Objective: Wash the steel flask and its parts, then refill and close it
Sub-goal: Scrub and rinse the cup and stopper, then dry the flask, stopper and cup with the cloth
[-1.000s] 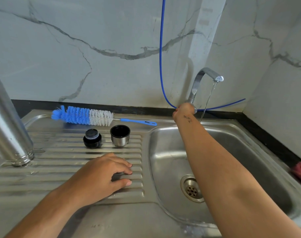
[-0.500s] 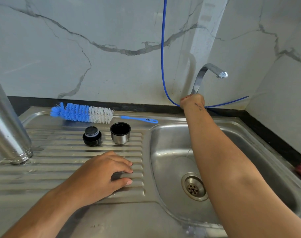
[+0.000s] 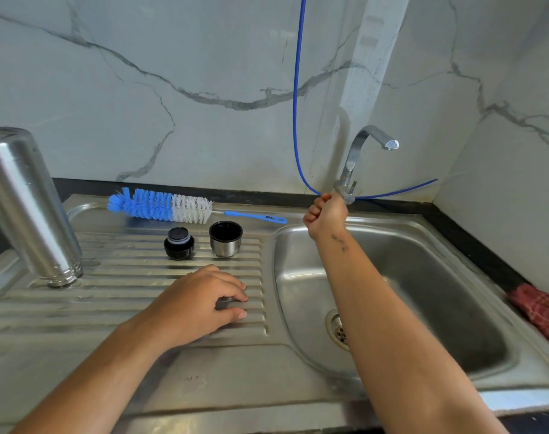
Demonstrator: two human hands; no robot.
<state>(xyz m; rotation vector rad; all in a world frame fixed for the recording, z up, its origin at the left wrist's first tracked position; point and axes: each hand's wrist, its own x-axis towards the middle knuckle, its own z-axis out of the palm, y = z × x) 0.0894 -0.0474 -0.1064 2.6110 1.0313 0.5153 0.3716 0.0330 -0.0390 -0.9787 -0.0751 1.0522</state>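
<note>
Steel sink unit (image 3: 298,364) with ribbed drainboard (image 3: 110,296), basin on right, white marble-look wall behind. Tap (image 3: 361,151) at back, no water visible. Steel flask (image 3: 28,208) inverted at drainboard's far left, well apart from left hand (image 3: 201,302), which rests there with relaxed fingers, holding nothing. Black stopper (image 3: 179,243) and steel cup (image 3: 225,239) just beyond it, bottle brush (image 3: 163,205) behind. Right hand (image 3: 325,214) curled at tap base; grip on lever unclear. Red cloth (image 3: 539,311) at right edge.
</note>
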